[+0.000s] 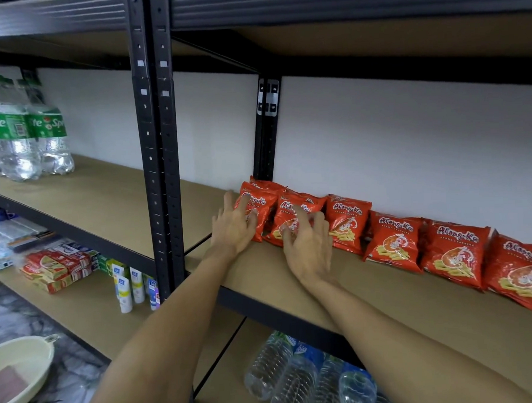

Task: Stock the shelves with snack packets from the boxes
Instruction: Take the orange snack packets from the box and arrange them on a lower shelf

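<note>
Two bare arms reach over a brown board shelf (418,310) where a row of red prawn-cracker snack packets (455,250) stands along the back, against a white wall (409,132). The row's long axis runs left to right along the shelf, from a black steel upright (266,145) at the rear out to the right edge of the view. Each packet stands on its bottom seam with its top seam up, tilted slightly back, its printed front facing out toward the person. Neighbouring packets touch or overlap at their side edges.

The left hand (233,226) lies loose with fingers spread and nearly straight, its fingertips touching the front of the leftmost packet (260,203). The right hand (308,245), just beside it, is likewise released, with spread and slightly bent fingers resting on the face of the second packet (285,214). Neither hand wraps around a packet.

In the bay to the left, clear soft-drink bottles (24,137) with green labels stand on the same level. One shelf down sit red and yellow cartons (55,267) and several white tubes (126,285) standing upright. Clear water bottles (298,378) with blue labels lie on the lower shelf below the arms. A cream plastic basin (23,362) sits on the marbled floor at lower left.
</note>
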Tool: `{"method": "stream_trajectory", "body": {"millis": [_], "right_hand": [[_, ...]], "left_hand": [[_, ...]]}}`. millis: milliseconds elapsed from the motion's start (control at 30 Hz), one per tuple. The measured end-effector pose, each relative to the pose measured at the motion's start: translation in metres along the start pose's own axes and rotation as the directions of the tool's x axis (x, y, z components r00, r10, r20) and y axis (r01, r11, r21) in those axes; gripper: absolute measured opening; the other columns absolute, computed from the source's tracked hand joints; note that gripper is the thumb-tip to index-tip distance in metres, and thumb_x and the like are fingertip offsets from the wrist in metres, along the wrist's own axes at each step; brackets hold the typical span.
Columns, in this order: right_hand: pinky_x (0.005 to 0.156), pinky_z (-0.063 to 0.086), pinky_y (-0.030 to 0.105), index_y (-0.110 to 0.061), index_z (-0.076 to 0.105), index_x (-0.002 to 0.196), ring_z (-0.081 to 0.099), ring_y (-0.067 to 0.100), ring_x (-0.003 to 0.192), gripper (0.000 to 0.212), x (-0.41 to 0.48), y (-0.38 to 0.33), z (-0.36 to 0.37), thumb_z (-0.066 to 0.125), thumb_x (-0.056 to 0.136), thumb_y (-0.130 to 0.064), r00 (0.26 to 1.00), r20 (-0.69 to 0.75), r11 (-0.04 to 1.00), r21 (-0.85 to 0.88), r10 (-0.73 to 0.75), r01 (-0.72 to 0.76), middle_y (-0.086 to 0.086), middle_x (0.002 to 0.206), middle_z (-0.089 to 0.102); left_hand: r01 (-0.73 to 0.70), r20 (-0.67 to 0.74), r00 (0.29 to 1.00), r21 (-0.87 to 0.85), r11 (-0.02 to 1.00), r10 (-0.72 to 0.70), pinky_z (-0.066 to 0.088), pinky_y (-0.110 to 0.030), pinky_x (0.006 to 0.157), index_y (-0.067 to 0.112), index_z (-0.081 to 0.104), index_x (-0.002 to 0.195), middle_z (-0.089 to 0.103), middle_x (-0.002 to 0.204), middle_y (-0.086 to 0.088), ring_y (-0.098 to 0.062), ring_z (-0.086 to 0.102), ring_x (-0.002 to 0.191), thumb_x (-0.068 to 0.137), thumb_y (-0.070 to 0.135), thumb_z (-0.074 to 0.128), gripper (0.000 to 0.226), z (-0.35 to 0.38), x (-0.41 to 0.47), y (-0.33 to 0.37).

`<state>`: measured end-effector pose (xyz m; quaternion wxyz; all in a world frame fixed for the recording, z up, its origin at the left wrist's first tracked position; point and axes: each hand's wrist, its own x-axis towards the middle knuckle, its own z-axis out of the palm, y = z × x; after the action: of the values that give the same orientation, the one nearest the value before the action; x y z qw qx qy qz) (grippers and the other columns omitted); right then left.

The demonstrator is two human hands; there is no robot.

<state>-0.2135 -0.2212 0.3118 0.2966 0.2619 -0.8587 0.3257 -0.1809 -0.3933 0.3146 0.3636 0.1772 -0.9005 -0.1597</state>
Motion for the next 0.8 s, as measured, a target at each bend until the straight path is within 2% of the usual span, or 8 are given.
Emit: {"method": "stream_trajectory", "body": {"millis": [133,200,300,467,533,667,733,800], "right_hand": [[0.088,0.051,0.039,-0.023,0.049,0.141,0.049,0.018,0.108,0.045,-0.006,0.005,-0.025,0.056,0.098,-0.036,0.999,0.024,0.997,0.070,-0.023,0.021,0.003,0.117,0.050],[0.087,0.051,0.033,-0.022,0.051,0.138,0.053,0.018,0.110,0.042,-0.005,0.013,-0.045,0.054,0.099,-0.037,0.999,0.018,0.997,0.079,-0.028,0.026,0.004,0.121,0.053],[0.083,0.046,0.028,-0.021,0.059,0.129,0.057,0.020,0.110,0.033,-0.002,0.027,-0.079,0.053,0.100,-0.035,1.000,-0.013,0.995,0.102,-0.018,0.019,0.004,0.122,0.057],[0.090,0.052,0.039,-0.020,0.058,0.127,0.055,0.026,0.114,0.031,-0.005,0.049,-0.129,0.050,0.101,-0.033,0.999,0.000,0.993,0.116,0.034,-0.034,0.009,0.122,0.057],[0.088,0.052,0.038,-0.023,0.058,0.125,0.056,0.023,0.111,0.029,-0.011,0.055,-0.149,0.049,0.100,-0.036,0.998,-0.003,0.991,0.115,0.064,-0.063,0.007,0.121,0.058],[0.077,0.049,0.031,-0.020,0.064,0.116,0.060,0.015,0.092,0.024,-0.032,0.074,-0.199,0.049,0.101,-0.034,0.996,-0.016,0.991,0.108,0.085,-0.083,0.000,0.109,0.064],[0.064,0.049,0.029,-0.022,0.067,0.104,0.061,0.012,0.071,0.026,-0.049,0.090,-0.226,0.046,0.102,-0.038,0.992,0.000,0.989,0.080,0.127,-0.127,-0.003,0.085,0.069],[0.056,0.047,0.031,-0.023,0.064,0.085,0.059,0.014,0.059,0.036,-0.070,0.109,-0.254,0.042,0.102,-0.045,0.982,0.000,0.981,0.040,0.189,-0.189,-0.005,0.064,0.062]], "left_hand": [[-0.057,-0.106,0.992,0.069,0.996,0.064,0.045,-0.048,0.088,0.011,0.052,0.134,0.042,0.143,-0.016,-0.036,0.056,0.111,0.096,0.028,0.046,0.043,-0.008,-0.007,0.006],[-0.069,-0.147,0.986,0.097,0.993,0.083,0.043,-0.047,0.089,0.010,0.058,0.128,0.050,0.135,-0.016,-0.034,0.056,0.109,0.094,0.032,0.040,0.044,-0.013,-0.012,0.014],[-0.124,-0.148,0.980,0.076,0.989,0.134,0.041,-0.044,0.088,0.013,0.062,0.121,0.056,0.127,-0.010,-0.030,0.057,0.105,0.096,0.034,0.036,0.041,-0.027,-0.022,0.040],[-0.246,-0.119,0.960,0.068,0.967,0.253,0.041,-0.043,0.086,0.014,0.063,0.113,0.060,0.118,-0.004,-0.023,0.056,0.104,0.097,0.036,0.032,0.041,-0.048,-0.033,0.095],[-0.277,-0.098,0.955,0.053,0.960,0.281,0.042,-0.043,0.088,0.014,0.063,0.113,0.061,0.116,-0.003,-0.022,0.057,0.103,0.097,0.035,0.032,0.041,-0.052,-0.040,0.119],[-0.388,-0.017,0.921,0.031,0.921,0.389,0.046,-0.043,0.083,0.017,0.062,0.104,0.066,0.101,-0.001,-0.024,0.061,0.094,0.098,0.033,0.036,0.031,-0.053,-0.064,0.170],[-0.461,0.099,0.882,-0.025,0.887,0.461,0.051,-0.040,0.076,0.018,0.061,0.099,0.067,0.088,-0.001,-0.026,0.066,0.083,0.101,0.032,0.037,0.028,-0.056,-0.080,0.198],[-0.503,0.211,0.839,-0.049,0.863,0.501,0.052,-0.038,0.069,0.019,0.061,0.093,0.066,0.078,-0.002,-0.028,0.066,0.077,0.103,0.035,0.037,0.031,-0.056,-0.096,0.226]]}}
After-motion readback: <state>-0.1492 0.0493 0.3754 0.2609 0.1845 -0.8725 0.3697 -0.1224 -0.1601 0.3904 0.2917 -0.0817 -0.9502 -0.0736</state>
